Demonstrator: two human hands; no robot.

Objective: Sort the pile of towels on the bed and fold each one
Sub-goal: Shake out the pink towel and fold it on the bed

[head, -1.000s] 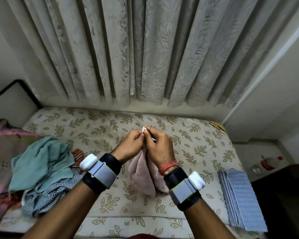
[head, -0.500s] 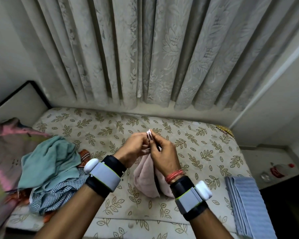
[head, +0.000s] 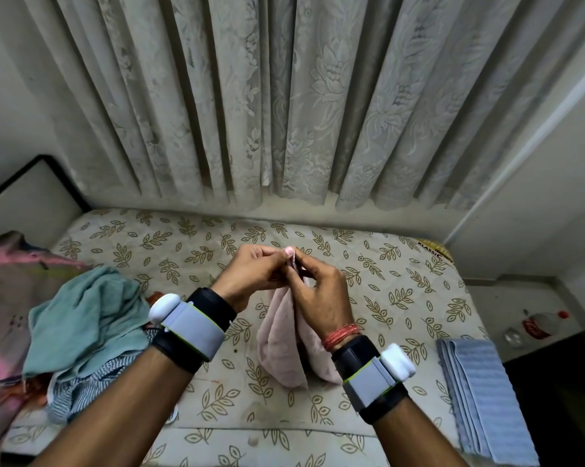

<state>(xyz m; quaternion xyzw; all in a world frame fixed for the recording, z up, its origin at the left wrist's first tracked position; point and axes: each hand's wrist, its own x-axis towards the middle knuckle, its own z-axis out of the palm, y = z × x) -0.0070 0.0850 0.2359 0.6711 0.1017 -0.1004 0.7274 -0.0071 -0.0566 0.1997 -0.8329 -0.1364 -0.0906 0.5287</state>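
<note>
The left hand (head: 250,279) and right hand (head: 323,296) are pinching together the top corners of one soft pink towel (head: 279,352), which is hanging in two limp lobes over the middle of the bed (head: 402,298). At the left edge one crumpled teal towel (head: 85,318) is covering what may be a striped cloth (head: 79,385). One ribbed grey towel (head: 479,396) is lying folded at the right edge.

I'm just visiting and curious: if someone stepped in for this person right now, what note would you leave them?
Left-hand grip and right-hand grip: both pinch the top edge of the pink towel, which hangs down over the bed.
Done: one grey-blue towel lies folded at the bed's right edge.
Left: finish folding the pink towel, then sort the unsorted pile at the bed's left, teal towel on top.
</note>
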